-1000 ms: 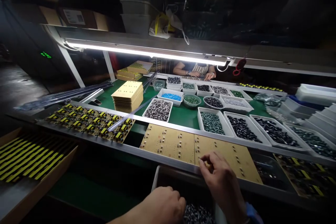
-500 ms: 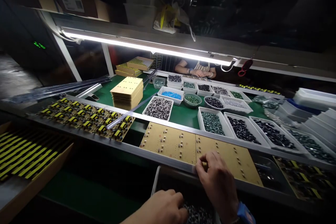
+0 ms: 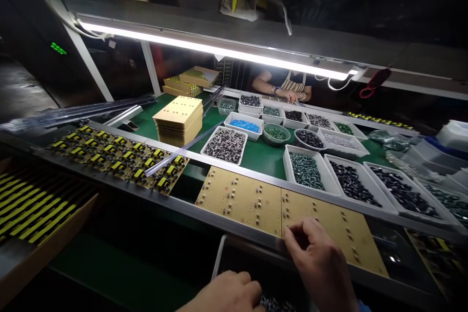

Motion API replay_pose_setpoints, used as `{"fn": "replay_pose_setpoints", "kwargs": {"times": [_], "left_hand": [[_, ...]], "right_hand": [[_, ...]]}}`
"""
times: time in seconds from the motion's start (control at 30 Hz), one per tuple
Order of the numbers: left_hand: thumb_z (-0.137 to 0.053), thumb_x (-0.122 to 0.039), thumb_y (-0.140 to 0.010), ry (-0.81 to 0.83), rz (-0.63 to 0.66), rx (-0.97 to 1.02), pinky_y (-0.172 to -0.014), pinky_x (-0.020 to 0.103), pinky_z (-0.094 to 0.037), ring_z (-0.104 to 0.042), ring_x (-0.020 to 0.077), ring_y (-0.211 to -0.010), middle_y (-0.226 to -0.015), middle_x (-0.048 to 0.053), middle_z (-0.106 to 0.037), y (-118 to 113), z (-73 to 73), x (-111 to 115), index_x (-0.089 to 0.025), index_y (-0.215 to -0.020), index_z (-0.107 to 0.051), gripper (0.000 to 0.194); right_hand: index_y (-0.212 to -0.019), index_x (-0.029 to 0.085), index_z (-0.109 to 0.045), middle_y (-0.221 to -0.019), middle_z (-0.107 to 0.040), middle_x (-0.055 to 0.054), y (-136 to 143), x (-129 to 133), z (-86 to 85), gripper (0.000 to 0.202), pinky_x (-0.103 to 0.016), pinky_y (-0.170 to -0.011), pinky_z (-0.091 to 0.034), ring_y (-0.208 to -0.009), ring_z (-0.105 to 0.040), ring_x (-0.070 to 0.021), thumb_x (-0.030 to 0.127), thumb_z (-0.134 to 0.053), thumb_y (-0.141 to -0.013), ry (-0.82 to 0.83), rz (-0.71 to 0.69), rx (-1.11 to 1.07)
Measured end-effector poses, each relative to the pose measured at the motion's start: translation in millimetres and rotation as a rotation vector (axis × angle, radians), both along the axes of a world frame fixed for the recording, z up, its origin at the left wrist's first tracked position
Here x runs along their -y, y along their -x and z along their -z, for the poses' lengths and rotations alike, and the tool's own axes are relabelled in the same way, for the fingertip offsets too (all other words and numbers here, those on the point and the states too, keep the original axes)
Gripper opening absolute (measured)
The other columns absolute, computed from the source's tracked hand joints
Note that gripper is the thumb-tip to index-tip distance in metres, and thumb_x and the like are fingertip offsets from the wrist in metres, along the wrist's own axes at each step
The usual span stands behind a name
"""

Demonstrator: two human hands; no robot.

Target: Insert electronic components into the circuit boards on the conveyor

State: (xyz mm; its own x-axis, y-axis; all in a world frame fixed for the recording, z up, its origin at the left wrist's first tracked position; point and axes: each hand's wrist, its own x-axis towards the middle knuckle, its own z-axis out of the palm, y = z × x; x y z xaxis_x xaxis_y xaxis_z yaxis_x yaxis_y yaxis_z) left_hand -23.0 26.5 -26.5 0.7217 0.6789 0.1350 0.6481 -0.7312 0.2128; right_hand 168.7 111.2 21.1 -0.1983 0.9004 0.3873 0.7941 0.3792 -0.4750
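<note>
My right hand [image 3: 320, 256] is at the front edge of the right tan board [image 3: 329, 224], thumb and index finger pinched near the seam; what they hold, if anything, is too small to make out. Left of that seam lies another tan board [image 3: 241, 200] with small metal parts on it. My left hand [image 3: 228, 293] is low in the view, fingers curled over a white bin [image 3: 218, 258] of small dark and silvery parts. Its fingertips are hidden.
White trays of small parts [image 3: 310, 170] stand behind the rail [image 3: 263, 175]. A stack of tan boards [image 3: 179, 119] and populated boards [image 3: 120, 156] are at left. Beyond the trays show a person's hands [image 3: 290, 95]. A lamp [image 3: 219, 51] hangs above.
The camera view has shifted, so the boards and trays appear slightly displaced. My right hand remains at the board's front edge, and my left hand stays over the bin.
</note>
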Motion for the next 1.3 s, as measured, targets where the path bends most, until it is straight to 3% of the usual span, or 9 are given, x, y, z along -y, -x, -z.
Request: {"fn": "replay_pose_setpoints", "kwargs": {"times": [0.17,0.3,0.5,0.77,0.93,1.1,1.3], "left_hand": [[-0.079,-0.037,-0.090,0.099,-0.008,0.005,-0.041,0.030,-0.024,-0.047,0.0138,-0.050,-0.066,0.000,-0.062,-2,3.5,-1,-0.018,-0.077,-0.064,0.028],[-0.082,-0.027,-0.087,-0.016,0.059,0.032,-0.041,0.030,-0.028,-0.049,0.0150,-0.051,-0.066,-0.002,-0.062,4,-6.5,1,-0.020,-0.075,-0.059,0.027],[-0.080,-0.022,-0.086,-0.175,-0.019,0.082,-0.042,0.029,-0.033,-0.048,0.0122,-0.049,-0.061,-0.004,-0.057,7,-19.9,2,-0.018,-0.069,-0.051,0.033],[-0.081,-0.025,-0.084,-0.156,-0.073,0.073,-0.041,0.031,-0.030,-0.051,0.0132,-0.051,-0.064,-0.004,-0.058,8,-28.1,4,-0.019,-0.072,-0.052,0.032],[-0.073,-0.025,-0.092,-0.117,-0.101,0.101,-0.042,0.031,-0.031,-0.054,0.0133,-0.053,-0.068,-0.004,-0.061,8,-27.6,4,-0.019,-0.075,-0.054,0.027],[-0.080,-0.024,-0.087,-0.019,-0.113,0.112,-0.046,0.030,-0.033,-0.059,0.0139,-0.061,-0.077,-0.003,-0.063,11,-24.1,7,-0.019,-0.079,-0.056,0.025],[-0.079,-0.020,-0.086,-0.034,-0.166,0.179,-0.049,0.031,-0.033,-0.057,0.0159,-0.063,-0.078,-0.002,-0.062,10,-18.4,9,-0.021,-0.089,-0.065,0.014]], "right_hand": [[-0.073,0.024,-0.057,-0.074,-0.062,0.000,-3,0,2.2,0.024,-0.030,-0.065,-0.047,-0.069,-0.061,-0.0179,0.038,-0.059,-0.093,0.001,-0.007,-0.041],[-0.071,0.024,-0.059,-0.072,-0.062,0.000,-5,-1,-1.5,0.026,-0.028,-0.063,-0.047,-0.067,-0.061,-0.0167,0.039,-0.060,-0.093,0.015,-0.024,-0.069],[-0.074,0.024,-0.060,-0.074,-0.065,0.001,-5,-2,-3.0,0.023,-0.028,-0.065,-0.047,-0.069,-0.062,-0.0168,0.038,-0.061,-0.091,0.086,-0.011,-0.075],[-0.076,0.024,-0.058,-0.077,-0.061,0.001,-4,1,2.2,0.025,-0.029,-0.068,-0.044,-0.072,-0.059,-0.0168,0.039,-0.059,-0.095,-0.010,-0.028,-0.043],[-0.074,0.024,-0.057,-0.076,-0.060,0.001,-4,1,6.3,0.026,-0.030,-0.067,-0.043,-0.071,-0.058,-0.0175,0.039,-0.059,-0.095,-0.042,-0.032,-0.021],[-0.073,0.023,-0.055,-0.073,-0.058,0.001,-1,1,4.5,0.025,-0.030,-0.065,-0.042,-0.067,-0.057,-0.0172,0.035,-0.056,-0.096,-0.136,-0.047,0.036],[-0.073,0.023,-0.054,-0.070,-0.056,0.001,1,2,0.8,0.024,-0.029,-0.063,-0.041,-0.064,-0.056,-0.0164,0.029,-0.054,-0.097,-0.247,-0.084,0.109]]}}
